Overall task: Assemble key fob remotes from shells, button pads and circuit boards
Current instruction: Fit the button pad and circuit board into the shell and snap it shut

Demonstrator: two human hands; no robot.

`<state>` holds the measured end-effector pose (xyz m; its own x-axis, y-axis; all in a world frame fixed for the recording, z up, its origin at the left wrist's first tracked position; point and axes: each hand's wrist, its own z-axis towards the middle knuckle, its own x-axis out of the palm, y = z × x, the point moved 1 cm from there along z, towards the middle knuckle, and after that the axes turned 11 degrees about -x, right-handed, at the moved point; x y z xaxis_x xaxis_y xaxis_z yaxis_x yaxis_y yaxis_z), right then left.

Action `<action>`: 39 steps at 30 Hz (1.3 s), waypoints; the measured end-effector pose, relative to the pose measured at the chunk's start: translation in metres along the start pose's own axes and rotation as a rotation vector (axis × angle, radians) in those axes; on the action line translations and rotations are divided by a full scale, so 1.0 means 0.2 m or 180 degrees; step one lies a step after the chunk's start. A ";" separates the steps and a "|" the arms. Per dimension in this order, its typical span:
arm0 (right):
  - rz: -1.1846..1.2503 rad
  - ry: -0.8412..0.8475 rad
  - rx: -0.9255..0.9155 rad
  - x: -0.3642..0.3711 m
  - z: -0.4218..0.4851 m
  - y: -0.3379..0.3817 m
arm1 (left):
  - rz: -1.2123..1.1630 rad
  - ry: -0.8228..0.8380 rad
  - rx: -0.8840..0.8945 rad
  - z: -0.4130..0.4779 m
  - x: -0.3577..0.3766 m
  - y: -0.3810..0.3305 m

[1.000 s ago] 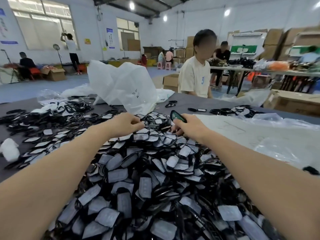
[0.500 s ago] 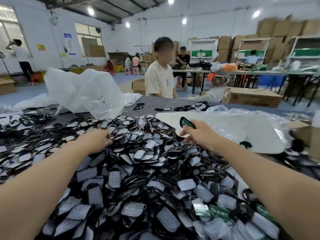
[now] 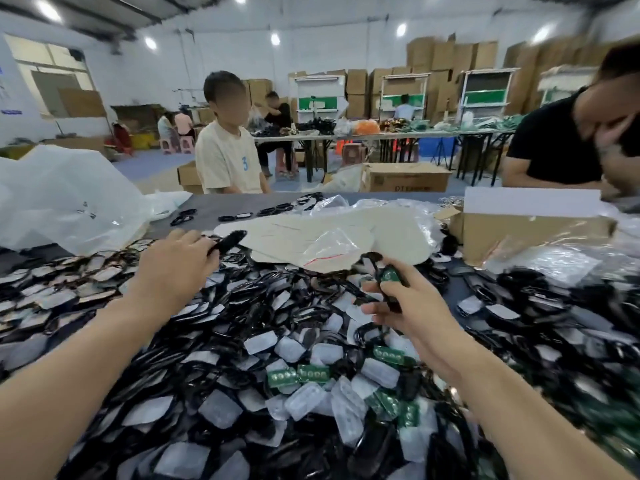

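Half-built fob (image 3: pixel 388 284) held right of centre.
Its green circuit board (image 3: pixel 390 275) showing, it was pinched in the right grip (image 3: pixel 407 308); the left grip (image 3: pixel 173 268) seemingly clasped a black shell (image 3: pixel 227 241) at centre-left. If tilted over the parts pile (image 3: pixel 242 375), an unseated board might slip out and vanish.

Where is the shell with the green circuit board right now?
In the head view, right of centre: the right hand pinches the shell above the parts pile, just before the beige sheet's near edge, across from the left hand's black shell.
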<state>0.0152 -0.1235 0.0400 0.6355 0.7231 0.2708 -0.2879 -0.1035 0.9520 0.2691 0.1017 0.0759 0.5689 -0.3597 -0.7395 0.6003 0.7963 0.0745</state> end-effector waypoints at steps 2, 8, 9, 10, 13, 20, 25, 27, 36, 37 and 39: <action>-0.0053 -0.0105 0.0046 -0.15 -0.11 0.00 | 0.0086 0.0287 0.0316 -0.06 0.05 -0.16; -0.0226 -0.0225 0.0133 -0.34 -0.23 -0.02 | -0.0008 0.0861 0.1284 -0.32 0.12 -0.38; -0.0192 -0.0199 0.0136 -0.32 -0.23 -0.02 | -0.0122 0.0942 0.1275 -0.35 0.11 -0.39; -0.0153 -0.0163 0.0137 -0.31 -0.22 -0.02 | -0.0302 0.1120 0.1142 -0.36 0.11 -0.39; -0.0022 -0.0047 0.0117 -0.25 -0.21 0.00 | -0.0712 0.1878 0.0515 -0.36 0.11 -0.37; 0.0051 -0.0027 0.0133 -0.20 -0.18 0.00 | -0.1146 0.2070 -0.0219 -0.38 0.14 -0.36; 0.0092 -0.0093 0.0095 -0.25 -0.20 -0.04 | -0.1068 0.1457 -0.0179 -0.40 0.08 -0.37; 0.0176 -0.0140 0.0097 -0.28 -0.21 -0.05 | -0.1519 0.0958 -0.0226 -0.40 0.00 -0.44; 0.0443 -0.0179 0.0243 -0.37 -0.23 -0.13 | -0.1951 -0.0255 0.0281 -0.63 -0.10 -1.22; 0.0416 -0.0154 0.0202 -0.38 -0.23 -0.14 | -0.1848 -0.0288 0.0356 -0.64 -0.07 -1.25; 0.0307 -0.0039 0.0109 -0.40 -0.23 -0.15 | -0.1660 -0.0348 0.0546 -0.65 -0.04 -1.28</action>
<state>-0.0601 -0.1471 -0.0176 0.6148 0.7002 0.3630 -0.3237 -0.1957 0.9257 0.0377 -0.0366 -0.0248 0.2214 -0.7405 -0.6346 0.8955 0.4120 -0.1682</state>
